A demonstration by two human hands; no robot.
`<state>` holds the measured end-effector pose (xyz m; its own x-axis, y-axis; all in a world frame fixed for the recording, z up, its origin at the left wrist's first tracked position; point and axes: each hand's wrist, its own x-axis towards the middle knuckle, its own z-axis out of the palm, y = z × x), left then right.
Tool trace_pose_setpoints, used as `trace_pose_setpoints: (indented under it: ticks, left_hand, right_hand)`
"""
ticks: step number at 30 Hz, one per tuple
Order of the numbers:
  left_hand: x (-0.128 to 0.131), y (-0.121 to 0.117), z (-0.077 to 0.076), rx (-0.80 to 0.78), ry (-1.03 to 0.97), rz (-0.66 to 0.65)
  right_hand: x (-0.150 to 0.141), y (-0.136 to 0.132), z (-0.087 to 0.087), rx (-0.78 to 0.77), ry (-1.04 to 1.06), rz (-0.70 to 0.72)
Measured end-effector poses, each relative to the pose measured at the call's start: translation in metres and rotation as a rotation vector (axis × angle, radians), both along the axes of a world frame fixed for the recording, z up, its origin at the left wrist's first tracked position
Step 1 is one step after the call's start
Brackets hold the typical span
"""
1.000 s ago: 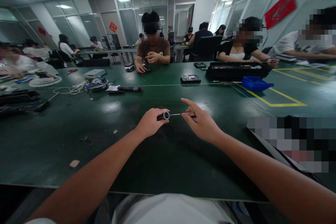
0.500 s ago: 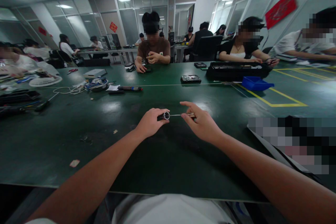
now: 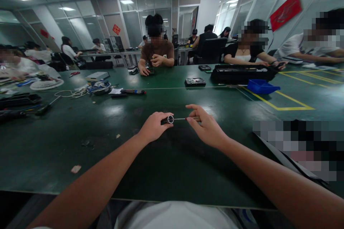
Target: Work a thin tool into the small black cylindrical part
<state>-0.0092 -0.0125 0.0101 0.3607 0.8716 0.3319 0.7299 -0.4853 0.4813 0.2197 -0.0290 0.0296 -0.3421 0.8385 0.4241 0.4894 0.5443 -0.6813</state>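
Note:
Over the green table [image 3: 172, 171], my left hand [image 3: 152, 127] is closed around a short black cylinder [image 3: 170, 119] with a silver ring at its end. Its ringed end faces me, and what kind of part it is I cannot make out. Between thumb and fingers, my right hand [image 3: 209, 127] grips a thin screwdriver [image 3: 180, 119], the index finger stretched out above it. The screwdriver's shaft points left and its tip meets the side of the cylinder; the tip itself is hidden. Most of its handle lies inside my palm.
A bare hard drive [image 3: 195, 82] lies beyond my hands. Farther right are a long black housing [image 3: 243, 74] and a blue bin [image 3: 262, 86]. To the left lie a dark handheld tool [image 3: 133, 92], cables [image 3: 71, 93] and a white fan grille [image 3: 46, 84]. Several people sit around.
My right hand shifts slightly and its raised index finger dips, while the screwdriver stays against the cylinder. My left hand keeps its place. The whole view tilts up slightly.

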Motion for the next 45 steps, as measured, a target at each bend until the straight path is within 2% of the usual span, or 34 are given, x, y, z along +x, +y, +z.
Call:
trace_pose_setpoints:
  ticks: [4,8,13,16,24,28,34,39,41,45]
  left_hand:
    - [-0.001,0.001,-0.001,0.000,0.008,-0.003]
    - [0.000,0.001,-0.002,0.002,0.014,-0.019]
    - [0.001,0.000,-0.002,-0.007,0.007,-0.013]
    - [0.001,0.000,-0.002,-0.006,0.014,-0.018]
    - [0.003,-0.002,-0.002,-0.012,0.033,-0.028]
    - [0.003,-0.002,-0.001,-0.021,0.029,-0.030]
    - [0.003,-0.003,0.000,-0.030,0.003,0.039]
    - [0.001,0.001,0.003,0.166,0.010,-0.086]
    - [-0.001,0.003,0.002,0.190,0.060,-0.071]
    - [-0.002,0.005,-0.001,0.106,0.125,-0.020]
  right_hand:
    - [0.000,0.002,0.001,-0.082,-0.017,-0.068]
    - [-0.001,0.002,0.001,-0.080,-0.019,-0.144]
    - [-0.001,0.002,-0.001,-0.005,0.093,-0.104]
    - [-0.001,0.002,-0.001,-0.016,0.149,-0.069]
    - [-0.002,0.000,0.001,-0.050,0.105,-0.126]
    - [-0.002,-0.001,0.001,-0.063,0.119,-0.090]
    - [-0.005,0.006,-0.005,-0.185,0.347,-0.043]
    - [-0.004,0.021,-0.014,-0.499,0.755,-0.068]
    - [-0.003,0.024,-0.016,-0.509,0.787,-0.092]
    - [-0.004,0.023,-0.018,-0.448,0.690,-0.104]
